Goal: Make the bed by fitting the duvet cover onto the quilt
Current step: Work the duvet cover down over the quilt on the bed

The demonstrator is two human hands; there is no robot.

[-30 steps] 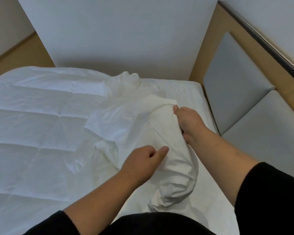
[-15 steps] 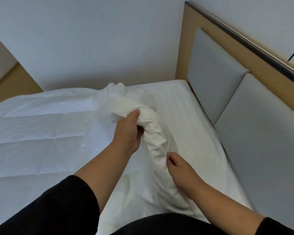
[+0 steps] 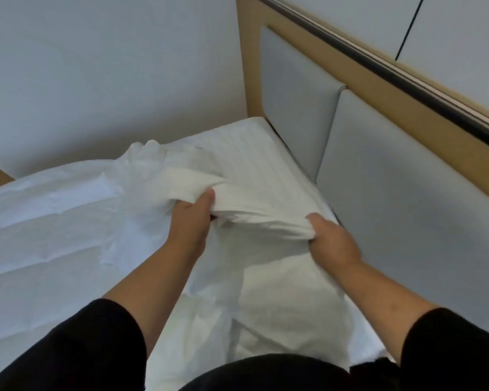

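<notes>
your left hand: holds a bunch of the duvet cover
your right hand: grips its other end
quilt: flat on the bed

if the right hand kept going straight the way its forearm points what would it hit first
The right hand points up and left along the bunched duvet cover it grips, so it would push into that fabric first, then likely meet the left hand holding the other end. Depth is unclear.

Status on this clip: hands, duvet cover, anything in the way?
Left hand and right hand each grip bunched duvet cover. Quilt spread flat at left, not yet covered. Nothing blocking; headboard close on right.
</notes>
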